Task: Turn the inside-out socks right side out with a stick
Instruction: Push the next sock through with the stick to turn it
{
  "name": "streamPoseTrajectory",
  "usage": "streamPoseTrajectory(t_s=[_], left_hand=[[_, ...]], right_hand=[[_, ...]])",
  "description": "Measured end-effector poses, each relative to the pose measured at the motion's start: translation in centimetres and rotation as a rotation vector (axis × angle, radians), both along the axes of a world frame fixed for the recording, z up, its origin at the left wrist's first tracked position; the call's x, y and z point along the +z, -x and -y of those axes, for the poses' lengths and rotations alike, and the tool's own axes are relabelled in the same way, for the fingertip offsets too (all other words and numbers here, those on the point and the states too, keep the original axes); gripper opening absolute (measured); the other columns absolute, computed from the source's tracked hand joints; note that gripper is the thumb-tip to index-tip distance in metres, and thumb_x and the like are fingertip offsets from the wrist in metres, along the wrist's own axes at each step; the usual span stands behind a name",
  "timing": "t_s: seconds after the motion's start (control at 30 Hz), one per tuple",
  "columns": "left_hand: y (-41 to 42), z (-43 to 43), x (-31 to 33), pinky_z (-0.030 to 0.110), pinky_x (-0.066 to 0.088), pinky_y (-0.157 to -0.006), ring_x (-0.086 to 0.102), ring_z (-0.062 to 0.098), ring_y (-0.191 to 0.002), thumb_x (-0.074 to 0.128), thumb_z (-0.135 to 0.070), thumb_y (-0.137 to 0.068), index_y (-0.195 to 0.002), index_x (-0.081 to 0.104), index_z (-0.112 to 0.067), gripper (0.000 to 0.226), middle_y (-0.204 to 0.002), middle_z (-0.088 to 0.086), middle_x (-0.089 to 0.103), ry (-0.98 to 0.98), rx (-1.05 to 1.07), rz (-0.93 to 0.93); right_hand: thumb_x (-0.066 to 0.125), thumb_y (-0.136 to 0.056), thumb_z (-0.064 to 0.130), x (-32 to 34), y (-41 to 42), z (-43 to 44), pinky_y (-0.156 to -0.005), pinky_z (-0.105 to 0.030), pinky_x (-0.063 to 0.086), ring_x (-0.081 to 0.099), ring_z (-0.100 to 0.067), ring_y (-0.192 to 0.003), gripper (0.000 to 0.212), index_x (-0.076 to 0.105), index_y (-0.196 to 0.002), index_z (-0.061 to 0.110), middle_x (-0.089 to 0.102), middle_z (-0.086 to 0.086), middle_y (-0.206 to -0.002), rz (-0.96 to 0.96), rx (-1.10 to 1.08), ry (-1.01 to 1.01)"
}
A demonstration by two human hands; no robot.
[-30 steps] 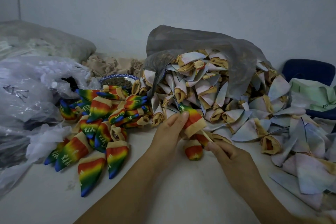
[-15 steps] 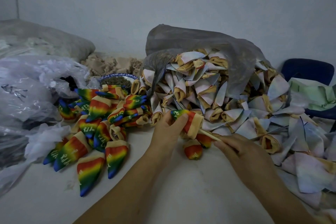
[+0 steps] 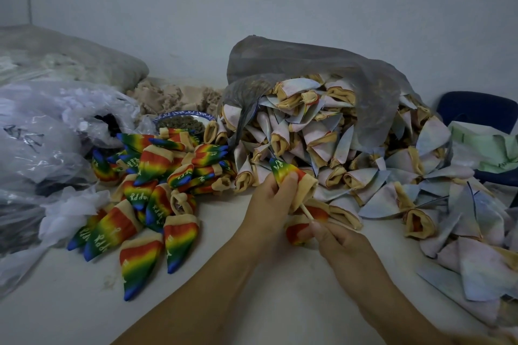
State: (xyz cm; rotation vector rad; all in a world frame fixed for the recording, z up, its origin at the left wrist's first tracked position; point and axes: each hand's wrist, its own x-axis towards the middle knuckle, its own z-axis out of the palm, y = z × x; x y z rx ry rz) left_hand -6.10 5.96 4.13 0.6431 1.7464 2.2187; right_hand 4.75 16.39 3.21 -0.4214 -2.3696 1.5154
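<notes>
**Rainbow sock held on the stick at frame centre**

A rainbow sock (image 3: 286, 172) is held just right of the frame's centre, its tip pointed to the upper left and its tan cuff turned to the lower right. It is gripped by the left hand (image 3: 266, 204), whose fingers are curled round the cloth. A pale stick (image 3: 306, 210) is seen coming out of the cuff; its lower end is pinched between the fingertips of the right hand (image 3: 344, 241). A second rainbow sock (image 3: 295, 231) lies on the white table (image 3: 252, 305) just below the stick.

A heap of turned socks (image 3: 151, 185) in rainbow colours is spread at centre left. A large pile of pale inside-out socks (image 3: 322, 143) is spilled from a grey bag (image 3: 308, 64) at centre right. Clear plastic bags (image 3: 42, 148) are bunched at the left edge, and a blue-rimmed bowl (image 3: 182, 120) is set behind the rainbow heap.
</notes>
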Motion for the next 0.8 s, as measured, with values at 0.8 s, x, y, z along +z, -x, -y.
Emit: streamPoseTrajectory(t_s=[0.8], left_hand=[[0.4, 1.0, 0.7, 0.03, 0.057, -0.087, 0.071, 0.023, -0.104, 0.033, 0.006, -0.094, -0.112, 0.064, -0.005, 0.037, -0.11, 0.011, 0.074, -0.131, -0.306, 0.236]], right_hand=[[0.042, -0.092, 0.046, 0.2, -0.1, -3.3, -0.064, -0.028, 0.044, 0.05, -0.006, -0.077, 0.031, 0.067, -0.106, 0.036, 0.051, 0.01, -0.078, -0.059, -0.171, -0.665]])
